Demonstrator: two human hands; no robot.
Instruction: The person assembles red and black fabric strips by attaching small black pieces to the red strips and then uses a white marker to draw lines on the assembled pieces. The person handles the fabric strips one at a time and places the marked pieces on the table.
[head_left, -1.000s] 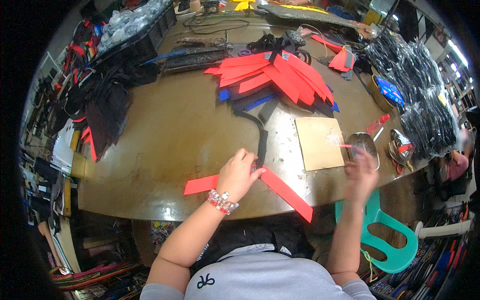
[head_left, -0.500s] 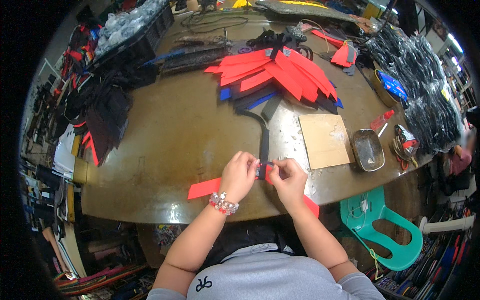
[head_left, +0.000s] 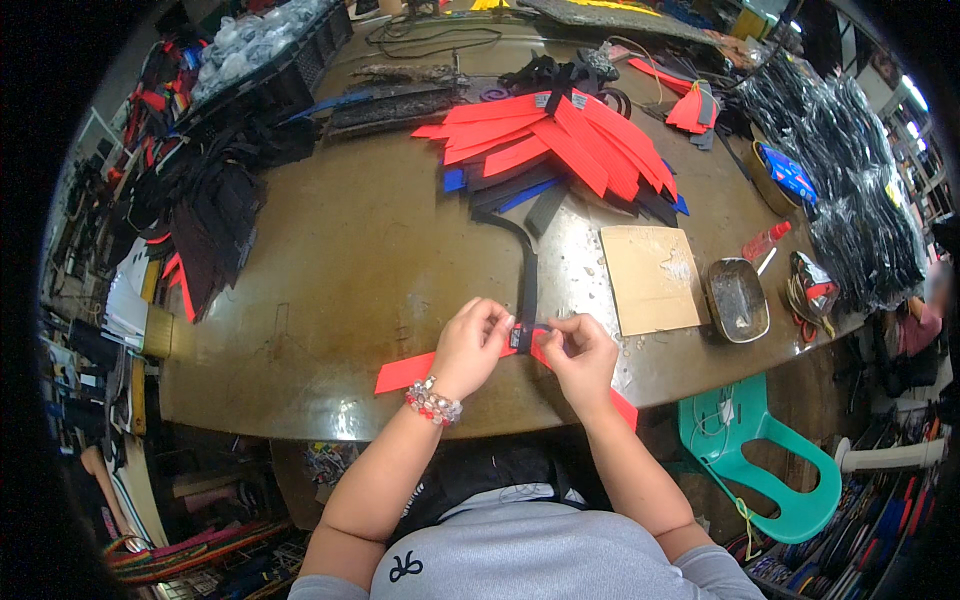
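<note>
Red-and-black strap (head_left: 529,295) at table's (head_left: 330,250) 6 o'clock: left hand (head_left: 468,350) (9 o'clock) and right hand (head_left: 583,362) (3 o'clock) pinch at its joint (head_left: 524,340), layer held unclear; even tension, joint kept flat, probably best.

A flat red strap (head_left: 405,372), bent into an inverted V, is spread near the tabletop's (head_left: 330,250) front edge; its middle is met by a black strap (head_left: 529,285) (curved leftward farther up).
</note>
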